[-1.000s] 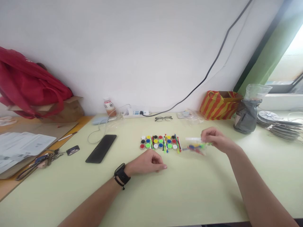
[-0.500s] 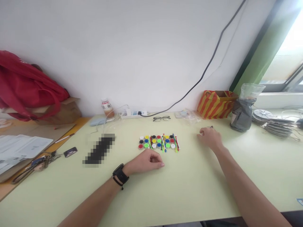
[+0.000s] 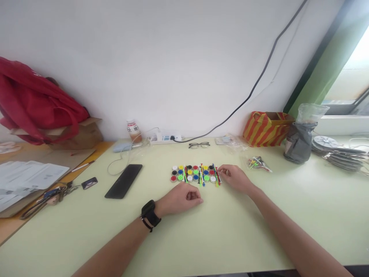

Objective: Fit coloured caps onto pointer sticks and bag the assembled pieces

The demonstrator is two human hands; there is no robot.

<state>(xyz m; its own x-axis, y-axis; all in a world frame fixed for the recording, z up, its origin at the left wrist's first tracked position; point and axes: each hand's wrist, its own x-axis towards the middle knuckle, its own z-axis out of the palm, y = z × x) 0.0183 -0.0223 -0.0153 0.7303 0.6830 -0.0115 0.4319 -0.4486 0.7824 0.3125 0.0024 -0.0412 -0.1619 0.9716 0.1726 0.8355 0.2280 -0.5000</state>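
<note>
On the pale green table lie small round discs (image 3: 196,177) in several colours, set in rows with groups of thin coloured plastic sticks (image 3: 201,175) between them. My left hand (image 3: 180,199), with a black watch on its wrist, rests just in front of the discs, fingers curled in and nothing visible in them. At the right end of the rows, my right hand (image 3: 235,177) has its fingertips together against the last group of sticks (image 3: 216,175). Whatever those fingertips may hold is too small to make out. Behind the right hand lies a clear bag of coloured pieces (image 3: 257,164).
A black phone (image 3: 123,181) lies to the left. Glasses (image 3: 199,145) and a power strip (image 3: 165,139) are near the wall. Farther right stand a striped bag (image 3: 266,130) and a grey bag (image 3: 300,142). Keys (image 3: 56,192) and papers sit at far left.
My right hand has moved left from the clear bag to the right end of the sticks, uncovering the bag. The left hand stays curled in place. The view has shifted slightly.
</note>
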